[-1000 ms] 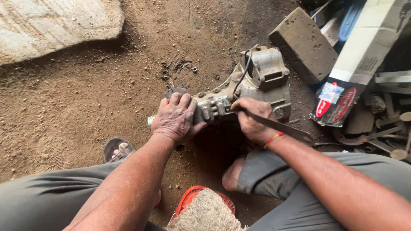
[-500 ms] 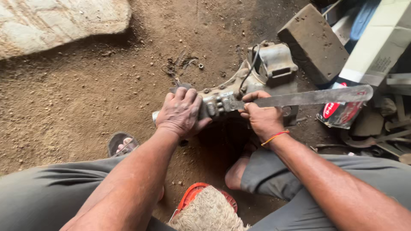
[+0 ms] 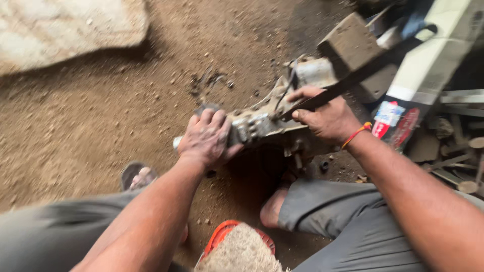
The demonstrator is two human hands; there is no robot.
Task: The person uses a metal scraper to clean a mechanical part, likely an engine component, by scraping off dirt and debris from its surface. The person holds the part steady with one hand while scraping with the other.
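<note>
A grimy grey metal machine part (image 3: pixel 262 123) lies on the dirt floor between my knees. My left hand (image 3: pixel 207 138) grips its near, left end, fingers wrapped over the top. My right hand (image 3: pixel 327 118) is shut on a long dark flat metal tool (image 3: pixel 353 75), whose handle rises up and to the right, blurred by motion. The tool's tip meets the part near its middle. A red thread circles my right wrist.
A grey rectangular block (image 3: pixel 353 48) sits behind the part. A white beam (image 3: pixel 433 55), a red-and-white packet (image 3: pixel 396 121) and scrap metal pieces (image 3: pixel 454 161) crowd the right side. A pale stone slab (image 3: pixel 65 30) lies at top left. My sandalled foot (image 3: pixel 138 176) rests on the dirt.
The tool's handle has swung counter-clockwise in my right hand, from low right, through level, to pointing up and right. My left hand keeps its grip on the part.
</note>
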